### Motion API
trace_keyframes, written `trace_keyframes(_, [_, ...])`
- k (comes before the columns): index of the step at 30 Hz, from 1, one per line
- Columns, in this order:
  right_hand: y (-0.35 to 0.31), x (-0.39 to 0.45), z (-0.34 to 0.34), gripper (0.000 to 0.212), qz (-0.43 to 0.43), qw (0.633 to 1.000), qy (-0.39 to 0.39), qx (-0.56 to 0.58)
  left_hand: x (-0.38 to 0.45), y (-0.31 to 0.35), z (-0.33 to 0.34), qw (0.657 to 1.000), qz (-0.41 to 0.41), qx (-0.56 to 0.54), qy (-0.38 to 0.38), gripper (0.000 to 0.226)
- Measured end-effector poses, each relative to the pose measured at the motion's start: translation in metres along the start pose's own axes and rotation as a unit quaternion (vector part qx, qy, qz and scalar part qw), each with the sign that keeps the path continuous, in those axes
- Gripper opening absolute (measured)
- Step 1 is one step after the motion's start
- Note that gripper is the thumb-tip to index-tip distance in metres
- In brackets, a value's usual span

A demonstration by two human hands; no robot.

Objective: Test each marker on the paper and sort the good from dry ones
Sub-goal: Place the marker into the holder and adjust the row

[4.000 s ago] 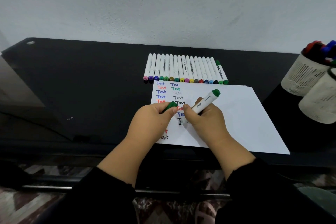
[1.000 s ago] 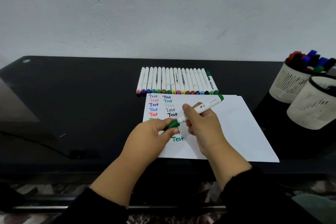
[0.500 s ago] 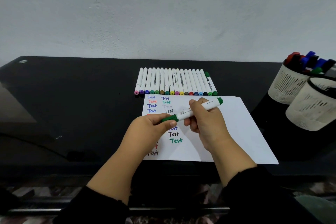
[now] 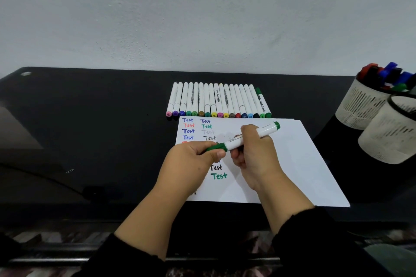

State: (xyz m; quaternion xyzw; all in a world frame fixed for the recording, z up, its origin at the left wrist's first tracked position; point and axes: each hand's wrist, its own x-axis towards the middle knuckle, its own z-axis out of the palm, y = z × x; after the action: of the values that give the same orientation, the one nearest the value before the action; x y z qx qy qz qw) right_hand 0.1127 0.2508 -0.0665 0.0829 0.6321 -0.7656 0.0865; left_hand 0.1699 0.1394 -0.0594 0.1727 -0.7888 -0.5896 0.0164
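**A:** Setup at that moment?

**B:** Black glossy desk against a plain grey wall. Only the head view to go on. White paper lay flat in front of me, two columns of "Test" marks down its left side. A row of white markers sat side by side just beyond the paper's far edge, coloured ends toward me.

**A:** Hands?

**B:** Both were on the green marker, held above the paper, roughly level. My right hand was wrapped around the white barrel. My left hand pinched the green cap at the tip end, cap butted up against the barrel. I judged that as capping. Couldn't tell whether it had fully seated.

**A:** Did it write?

**B:** Bottom mark in the second column was bold green, so my read was a good one. One grey mark higher up looked faint, likely a dry pen.

**A:** Progress?

**B:** Well along, judging by the marks, though my left hand hid part of the list, so no exact count. Left: seat the cap and put this marker with the good ones. Two white mesh cups stood at the right edge. The far one held dark, red and blue markers. The near one's contents weren't visible. Couldn't tell which pile was which, or whether the far cup's markers were tested.
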Motion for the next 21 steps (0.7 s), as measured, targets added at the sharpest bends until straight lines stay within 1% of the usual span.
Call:
trace_keyframes(2, [0.000, 0.000, 0.000, 0.031, 0.004, 1.000, 0.001, -0.007, -0.001, 0.000, 0.000, 1.000, -0.004, -0.007, 0.001, 0.025])
trace_keyframes(5, [0.000, -0.001, 0.000, 0.029, 0.004, 1.000, 0.001, -0.007, -0.003, -0.001, 0.001, 1.000, -0.002, -0.019, -0.009, 0.024])
trace_keyframes(8, [0.000, -0.002, 0.000, 0.032, -0.003, 1.000, 0.004, -0.001, -0.003, 0.001, 0.000, 1.000, -0.001, -0.025, -0.010, 0.022])
trace_keyframes(12, [-0.002, -0.002, -0.002, 0.031, -0.005, 1.000, 0.006, -0.018, -0.002, 0.005, 0.004, 0.999, -0.003, -0.043, 0.000, 0.010])
trace_keyframes(15, [-0.003, -0.003, -0.008, 0.036, -0.019, 0.999, 0.031, -0.030, -0.002, 0.002, 0.007, 1.000, -0.002, -0.011, 0.017, 0.007])
trace_keyframes(16, [-0.005, -0.005, -0.012, 0.030, -0.036, 0.997, 0.050, -0.037, -0.003, 0.002, 0.008, 1.000, -0.003, 0.004, 0.023, 0.007])
trace_keyframes(17, [-0.006, -0.005, -0.017, 0.020, -0.071, 0.993, 0.068, -0.060, -0.003, 0.002, 0.008, 0.999, -0.005, 0.020, 0.025, 0.009])
trace_keyframes(18, [-0.007, -0.006, -0.022, 0.013, -0.121, 0.983, 0.075, -0.115, -0.004, 0.002, 0.007, 0.999, -0.007, 0.035, 0.025, 0.012])
trace_keyframes(19, [-0.008, -0.007, -0.027, 0.016, -0.186, 0.961, 0.068, -0.192, -0.004, 0.003, 0.006, 0.998, -0.006, 0.051, 0.023, 0.013])
trace_keyframes(20, [-0.008, -0.008, -0.031, 0.024, -0.247, 0.926, 0.045, -0.281, -0.005, 0.005, 0.006, 0.997, 0.000, 0.068, 0.020, 0.012])
trace_keyframes(21, [-0.006, -0.008, -0.034, 0.031, -0.296, 0.882, 0.021, -0.365, -0.005, 0.008, 0.005, 0.996, 0.010, 0.084, 0.016, 0.012])
